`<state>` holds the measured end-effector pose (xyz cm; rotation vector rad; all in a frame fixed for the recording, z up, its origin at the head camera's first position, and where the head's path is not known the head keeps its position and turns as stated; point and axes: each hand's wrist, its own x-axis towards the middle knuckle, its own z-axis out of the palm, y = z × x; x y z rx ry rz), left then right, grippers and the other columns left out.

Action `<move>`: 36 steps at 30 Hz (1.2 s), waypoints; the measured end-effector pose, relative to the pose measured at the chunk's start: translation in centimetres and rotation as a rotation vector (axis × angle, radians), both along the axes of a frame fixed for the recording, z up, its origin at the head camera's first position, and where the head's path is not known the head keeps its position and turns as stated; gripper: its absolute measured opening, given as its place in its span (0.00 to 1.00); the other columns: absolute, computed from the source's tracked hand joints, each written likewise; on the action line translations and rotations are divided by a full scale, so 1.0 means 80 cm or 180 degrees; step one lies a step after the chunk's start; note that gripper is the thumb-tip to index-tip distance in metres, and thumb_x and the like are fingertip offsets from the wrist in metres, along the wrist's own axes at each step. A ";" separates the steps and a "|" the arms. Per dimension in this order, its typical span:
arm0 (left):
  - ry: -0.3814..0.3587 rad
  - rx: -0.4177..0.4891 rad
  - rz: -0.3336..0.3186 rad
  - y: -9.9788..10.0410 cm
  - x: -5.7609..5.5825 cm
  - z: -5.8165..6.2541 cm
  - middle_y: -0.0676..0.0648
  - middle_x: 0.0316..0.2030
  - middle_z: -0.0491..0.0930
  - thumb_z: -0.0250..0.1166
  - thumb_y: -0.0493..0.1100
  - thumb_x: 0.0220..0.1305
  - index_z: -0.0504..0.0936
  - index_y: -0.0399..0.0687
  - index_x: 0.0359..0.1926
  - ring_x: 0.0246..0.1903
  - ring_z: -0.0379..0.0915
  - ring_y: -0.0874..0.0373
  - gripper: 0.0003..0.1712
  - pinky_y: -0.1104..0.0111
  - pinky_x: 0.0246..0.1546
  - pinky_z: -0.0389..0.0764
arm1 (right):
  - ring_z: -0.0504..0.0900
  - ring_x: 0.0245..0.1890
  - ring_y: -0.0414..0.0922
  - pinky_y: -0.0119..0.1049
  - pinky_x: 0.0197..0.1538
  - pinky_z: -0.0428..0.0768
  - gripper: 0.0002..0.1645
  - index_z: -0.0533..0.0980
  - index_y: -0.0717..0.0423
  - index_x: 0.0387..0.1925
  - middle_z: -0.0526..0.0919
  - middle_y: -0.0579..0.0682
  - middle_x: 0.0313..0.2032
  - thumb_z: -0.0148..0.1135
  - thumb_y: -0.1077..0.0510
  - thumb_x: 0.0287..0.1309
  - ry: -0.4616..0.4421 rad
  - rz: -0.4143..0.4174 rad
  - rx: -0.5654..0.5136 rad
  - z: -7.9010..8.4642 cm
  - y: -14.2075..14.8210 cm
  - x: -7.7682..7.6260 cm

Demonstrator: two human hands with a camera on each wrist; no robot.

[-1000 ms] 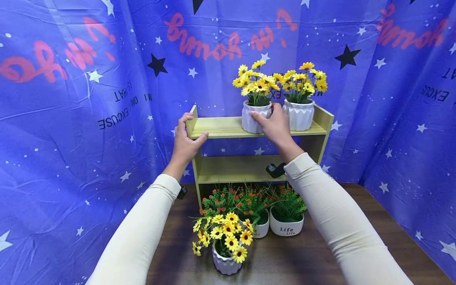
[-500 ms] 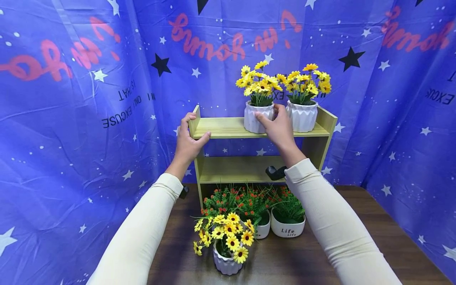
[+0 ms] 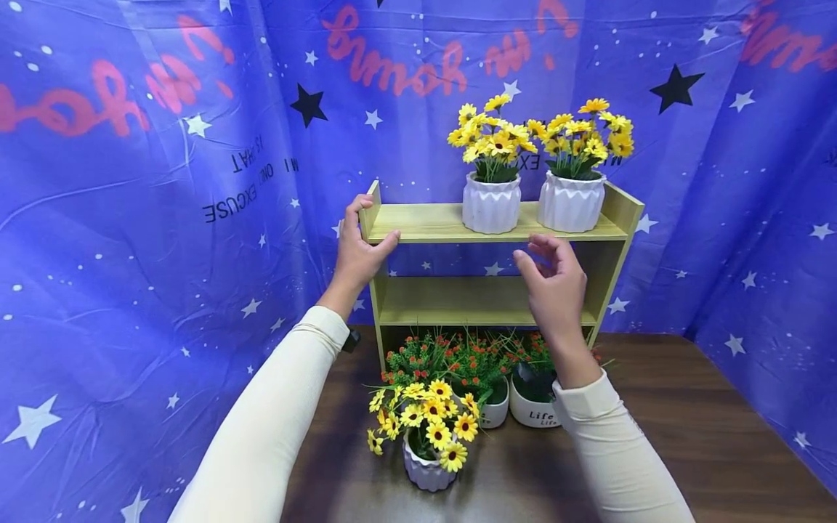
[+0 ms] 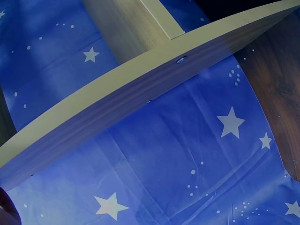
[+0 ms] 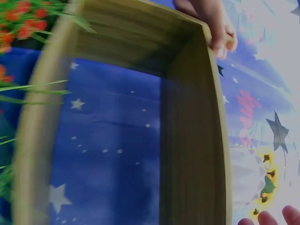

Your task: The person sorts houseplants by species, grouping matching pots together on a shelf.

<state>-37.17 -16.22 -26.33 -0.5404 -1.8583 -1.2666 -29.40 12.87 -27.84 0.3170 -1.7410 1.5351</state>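
Observation:
A light wooden shelf rack [image 3: 425, 221] stands on the table. My left hand [image 3: 361, 250] grips its upper left corner, fingers over the side panel and thumb at the top board's front edge. On that board sit two fluted white pots of yellow flowers, a middle pot [image 3: 492, 207] and a right pot [image 3: 572, 205], slightly apart. Just below and in front of them, my right hand [image 3: 556, 287] hangs in the air with loosely bent fingers, holding nothing. In the right wrist view only its fingertips [image 5: 267, 219] show, near a blurred white pot [image 5: 246, 178].
A third white pot [image 3: 428, 472] with yellow flowers stands on the dark wooden table [image 3: 693, 407]. Behind it, red-flowered plants [image 3: 477, 363] in white planters [image 3: 532, 410] stand at the rack's foot. A blue star-printed curtain [image 3: 163, 290] surrounds the table.
My right hand has let go of the middle pot and drawn back down and toward me. That pot stays on the top board. My left hand keeps its grip; the head view has shifted slightly.

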 end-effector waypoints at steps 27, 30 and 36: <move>0.0036 -0.0014 0.0015 0.003 -0.005 0.009 0.43 0.66 0.68 0.75 0.38 0.50 0.66 0.43 0.57 0.58 0.61 0.47 0.36 0.57 0.59 0.62 | 0.83 0.43 0.42 0.26 0.43 0.79 0.18 0.80 0.57 0.50 0.86 0.50 0.45 0.71 0.64 0.57 -0.0645 0.0001 0.0750 -0.155 0.035 0.109; -0.0006 -0.0007 0.0020 0.003 -0.002 0.006 0.43 0.66 0.68 0.75 0.37 0.50 0.66 0.43 0.56 0.57 0.62 0.47 0.35 0.57 0.58 0.63 | 0.84 0.41 0.41 0.31 0.41 0.81 0.19 0.80 0.55 0.49 0.86 0.49 0.45 0.72 0.65 0.55 -0.0707 0.0117 0.0799 -0.168 0.028 0.125; -0.0029 0.0026 -0.0005 0.002 0.002 -0.001 0.45 0.66 0.68 0.75 0.36 0.50 0.66 0.42 0.56 0.59 0.62 0.46 0.35 0.55 0.59 0.62 | 0.86 0.37 0.44 0.36 0.39 0.84 0.19 0.79 0.57 0.46 0.86 0.53 0.44 0.72 0.68 0.52 -0.0811 0.0355 0.0796 -0.201 0.015 0.143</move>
